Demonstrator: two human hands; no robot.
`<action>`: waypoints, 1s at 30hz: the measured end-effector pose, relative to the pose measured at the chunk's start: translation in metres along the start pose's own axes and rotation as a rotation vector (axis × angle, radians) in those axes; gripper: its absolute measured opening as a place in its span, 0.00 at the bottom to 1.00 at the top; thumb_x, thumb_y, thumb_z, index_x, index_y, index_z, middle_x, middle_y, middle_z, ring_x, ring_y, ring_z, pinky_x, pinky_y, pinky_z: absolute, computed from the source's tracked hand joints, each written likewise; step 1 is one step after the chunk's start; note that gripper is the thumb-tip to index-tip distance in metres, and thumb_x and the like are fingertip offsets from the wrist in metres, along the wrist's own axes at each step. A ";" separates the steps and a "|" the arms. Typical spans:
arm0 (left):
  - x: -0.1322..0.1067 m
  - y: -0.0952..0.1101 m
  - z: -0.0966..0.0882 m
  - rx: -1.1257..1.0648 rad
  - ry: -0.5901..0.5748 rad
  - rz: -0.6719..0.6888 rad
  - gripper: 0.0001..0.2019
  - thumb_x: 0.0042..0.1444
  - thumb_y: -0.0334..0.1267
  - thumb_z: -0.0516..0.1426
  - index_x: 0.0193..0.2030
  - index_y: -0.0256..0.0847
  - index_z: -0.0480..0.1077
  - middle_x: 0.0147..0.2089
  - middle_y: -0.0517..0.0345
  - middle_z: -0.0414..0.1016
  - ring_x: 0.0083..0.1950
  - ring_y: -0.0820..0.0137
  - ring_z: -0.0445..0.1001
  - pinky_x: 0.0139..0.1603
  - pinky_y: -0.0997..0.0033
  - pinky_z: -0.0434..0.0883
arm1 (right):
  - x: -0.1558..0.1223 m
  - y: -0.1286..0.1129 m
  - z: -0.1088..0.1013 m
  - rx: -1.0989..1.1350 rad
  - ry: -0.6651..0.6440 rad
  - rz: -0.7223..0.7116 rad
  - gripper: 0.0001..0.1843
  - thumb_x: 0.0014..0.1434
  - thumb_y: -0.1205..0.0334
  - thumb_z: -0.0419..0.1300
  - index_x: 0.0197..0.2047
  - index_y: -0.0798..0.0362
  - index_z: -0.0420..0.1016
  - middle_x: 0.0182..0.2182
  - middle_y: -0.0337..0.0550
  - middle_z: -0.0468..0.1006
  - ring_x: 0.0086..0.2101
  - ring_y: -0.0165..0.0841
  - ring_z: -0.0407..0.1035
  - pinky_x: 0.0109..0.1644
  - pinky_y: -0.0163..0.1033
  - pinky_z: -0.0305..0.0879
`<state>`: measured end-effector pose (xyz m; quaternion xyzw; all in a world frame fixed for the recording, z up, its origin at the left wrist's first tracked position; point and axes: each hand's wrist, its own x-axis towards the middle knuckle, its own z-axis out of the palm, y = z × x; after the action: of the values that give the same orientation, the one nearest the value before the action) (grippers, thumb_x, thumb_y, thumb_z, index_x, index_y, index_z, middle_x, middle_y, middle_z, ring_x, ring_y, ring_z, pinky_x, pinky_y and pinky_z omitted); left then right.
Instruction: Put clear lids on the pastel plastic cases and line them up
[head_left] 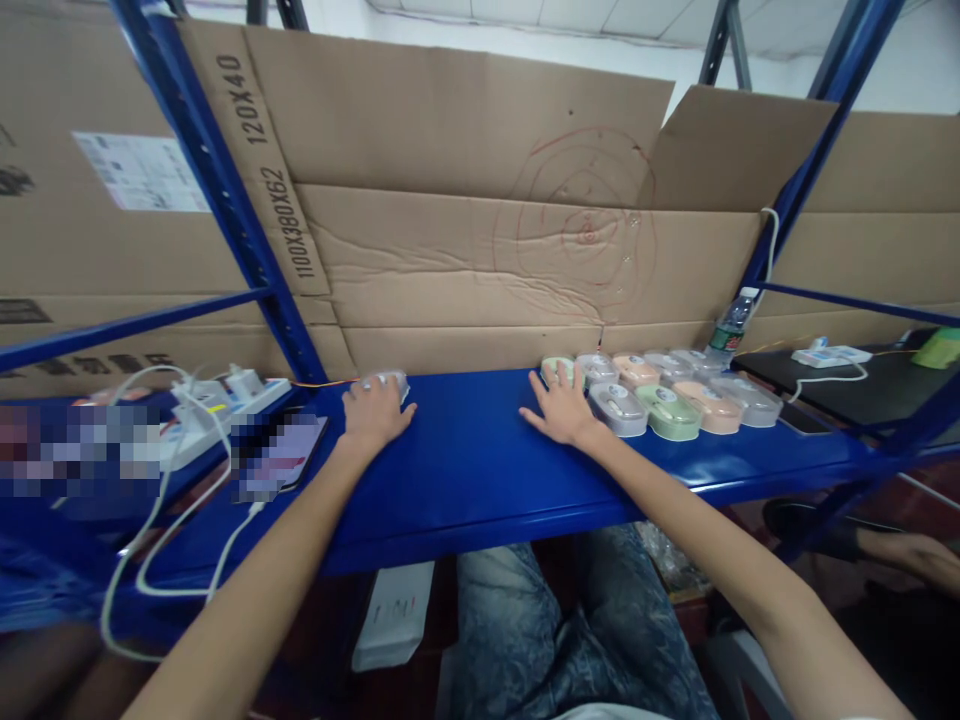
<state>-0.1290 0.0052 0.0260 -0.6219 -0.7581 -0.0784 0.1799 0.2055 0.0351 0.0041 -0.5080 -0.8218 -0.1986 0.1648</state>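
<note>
My left hand [373,412] lies on the blue shelf [465,470] with its fingers curled over a small clear-lidded case [391,381] at the back. Further right, my right hand [561,405] rests flat with fingers spread, its fingertips touching a pale green case [556,367]. That case is the left end of two rows of several small oval cases [667,395] in white, green and peach, all with clear lids.
Cardboard sheets [465,200] close off the back behind blue uprights [217,190]. A white power strip [217,405] with cables and a phone [289,455] lie at left. A water bottle [731,325] stands at right beside a black table [855,385]. Another person's arm [900,552] shows lower right.
</note>
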 end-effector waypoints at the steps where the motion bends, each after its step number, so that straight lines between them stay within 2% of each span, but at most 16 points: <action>1: -0.013 0.011 -0.007 0.000 0.040 0.029 0.27 0.67 0.49 0.57 0.65 0.31 0.65 0.63 0.25 0.69 0.64 0.32 0.66 0.58 0.41 0.67 | -0.009 -0.005 -0.002 0.053 -0.011 -0.044 0.45 0.70 0.38 0.54 0.77 0.62 0.57 0.75 0.69 0.56 0.74 0.68 0.43 0.75 0.74 0.31; 4: -0.053 0.039 -0.027 -0.083 0.087 0.189 0.23 0.65 0.44 0.58 0.62 0.33 0.67 0.61 0.27 0.69 0.62 0.33 0.67 0.55 0.41 0.70 | -0.030 -0.016 -0.009 0.281 -0.058 -0.192 0.51 0.68 0.36 0.58 0.80 0.58 0.47 0.77 0.65 0.50 0.76 0.60 0.43 0.78 0.67 0.41; 7: -0.079 0.058 -0.043 -0.336 0.072 0.548 0.20 0.62 0.45 0.62 0.57 0.39 0.69 0.58 0.37 0.70 0.60 0.41 0.68 0.57 0.43 0.71 | -0.041 -0.017 -0.017 0.520 -0.095 -0.290 0.59 0.64 0.34 0.63 0.82 0.54 0.37 0.79 0.63 0.42 0.76 0.55 0.44 0.76 0.61 0.51; 9: -0.085 0.067 -0.048 -0.578 0.026 0.771 0.19 0.62 0.46 0.63 0.55 0.42 0.69 0.58 0.44 0.70 0.61 0.49 0.69 0.62 0.47 0.70 | -0.044 -0.017 -0.021 0.632 -0.094 -0.322 0.59 0.62 0.35 0.66 0.81 0.51 0.41 0.78 0.61 0.46 0.75 0.55 0.47 0.75 0.61 0.55; 11: -0.085 0.074 -0.047 -0.764 -0.011 0.868 0.21 0.62 0.46 0.64 0.58 0.45 0.67 0.61 0.48 0.68 0.64 0.53 0.67 0.67 0.50 0.68 | -0.045 -0.016 -0.023 0.711 -0.068 -0.355 0.52 0.62 0.38 0.68 0.79 0.49 0.51 0.74 0.59 0.58 0.72 0.52 0.55 0.73 0.59 0.59; 14: -0.079 0.080 -0.036 -0.906 -0.043 0.848 0.30 0.58 0.46 0.68 0.65 0.47 0.64 0.66 0.48 0.65 0.69 0.53 0.66 0.71 0.50 0.65 | -0.048 -0.017 -0.024 0.782 -0.017 -0.371 0.43 0.63 0.43 0.69 0.74 0.49 0.61 0.63 0.55 0.71 0.64 0.48 0.65 0.69 0.56 0.65; 17: -0.072 0.079 -0.020 -0.979 -0.060 0.787 0.41 0.54 0.48 0.72 0.70 0.48 0.60 0.69 0.46 0.64 0.71 0.51 0.66 0.73 0.48 0.64 | -0.049 -0.016 -0.023 0.855 0.006 -0.382 0.40 0.63 0.43 0.69 0.71 0.50 0.64 0.60 0.54 0.73 0.61 0.46 0.68 0.67 0.53 0.67; 20: -0.069 0.076 -0.008 -1.013 -0.103 0.698 0.52 0.48 0.51 0.74 0.75 0.49 0.53 0.69 0.45 0.68 0.70 0.49 0.69 0.73 0.45 0.64 | -0.050 -0.016 -0.020 0.946 0.010 -0.377 0.39 0.63 0.43 0.69 0.70 0.50 0.67 0.60 0.54 0.73 0.60 0.45 0.70 0.66 0.52 0.68; 23: -0.069 0.074 -0.003 -1.050 -0.171 0.642 0.61 0.46 0.53 0.75 0.79 0.50 0.45 0.68 0.46 0.71 0.69 0.49 0.71 0.72 0.45 0.64 | -0.048 -0.015 -0.014 1.036 0.021 -0.304 0.36 0.62 0.41 0.69 0.68 0.49 0.71 0.59 0.53 0.75 0.58 0.45 0.73 0.65 0.53 0.68; 26: -0.070 0.073 -0.002 -1.054 -0.209 0.574 0.67 0.43 0.55 0.76 0.81 0.49 0.38 0.68 0.44 0.72 0.69 0.48 0.72 0.70 0.45 0.66 | -0.042 -0.009 -0.010 1.100 0.077 -0.194 0.30 0.67 0.40 0.63 0.64 0.49 0.75 0.57 0.51 0.78 0.55 0.43 0.75 0.64 0.53 0.69; 28: -0.070 0.072 -0.003 -1.011 -0.208 0.566 0.66 0.43 0.57 0.75 0.81 0.48 0.40 0.67 0.44 0.72 0.67 0.48 0.72 0.69 0.45 0.66 | -0.035 0.000 -0.010 1.051 0.149 -0.108 0.29 0.69 0.40 0.60 0.65 0.49 0.74 0.57 0.52 0.78 0.55 0.43 0.75 0.63 0.52 0.70; 30: -0.070 0.071 -0.005 -0.930 -0.190 0.615 0.58 0.45 0.59 0.74 0.78 0.47 0.52 0.66 0.45 0.73 0.66 0.47 0.72 0.69 0.45 0.65 | -0.025 0.009 -0.012 0.894 0.174 -0.026 0.31 0.70 0.40 0.59 0.67 0.51 0.71 0.59 0.55 0.76 0.59 0.46 0.72 0.65 0.54 0.67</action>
<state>-0.0476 -0.0450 -0.0021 -0.8321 -0.4407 -0.2919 -0.1678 0.2252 0.0135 0.0038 -0.3582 -0.8162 0.1315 0.4339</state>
